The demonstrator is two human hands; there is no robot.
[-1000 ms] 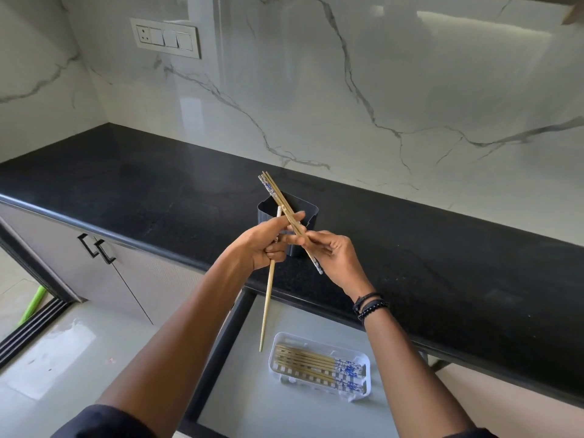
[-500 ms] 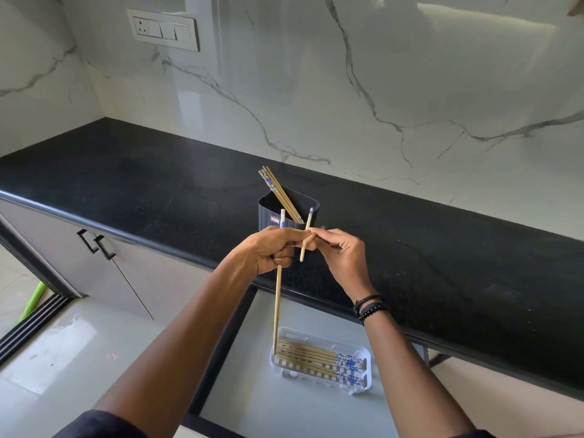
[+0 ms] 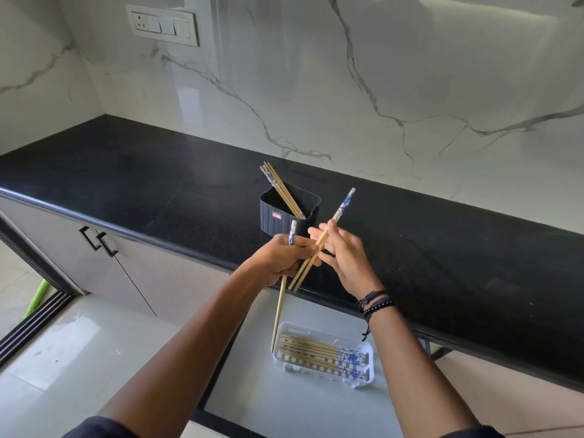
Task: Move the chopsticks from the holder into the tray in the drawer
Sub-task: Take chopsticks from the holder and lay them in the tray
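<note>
A white marble-veined wall [image 3: 347,74] is running behind a long black speckled stone countertop [image 3: 142,172], with a grey switch plate [image 3: 161,25] sitting high on the left. Pale tiled flooring [image 3: 79,358] is showing at lower left, beside grey cabinet doors with black handles [image 3: 158,279].

An open grey drawer [image 3: 268,403] is projecting from under the countertop's rounded front edge. A white slotted plastic tray [image 3: 370,368] is lying in the drawer just below that edge. Bare drawer floor is showing to the left of the tray and in front of it. Wooden chopsticks with blue-patterned ends [image 3: 319,352] are lying side by side in the tray.

A black rectangular plastic holder [image 3: 275,216] is standing on the countertop near the front edge, with several leaning chopsticks [image 3: 279,188] sticking out toward the left.

Both hands are hovering between the holder and the tray. The left hand [image 3: 278,257] is gripping a single chopstick [image 3: 279,308] with curled fingers; its thin tip is hanging just above the tray's left end. The right hand [image 3: 344,257] is pinching a tilted pair of chopsticks [image 3: 339,210], patterned end uppermost, and the left fingertips are touching that pair.
</note>
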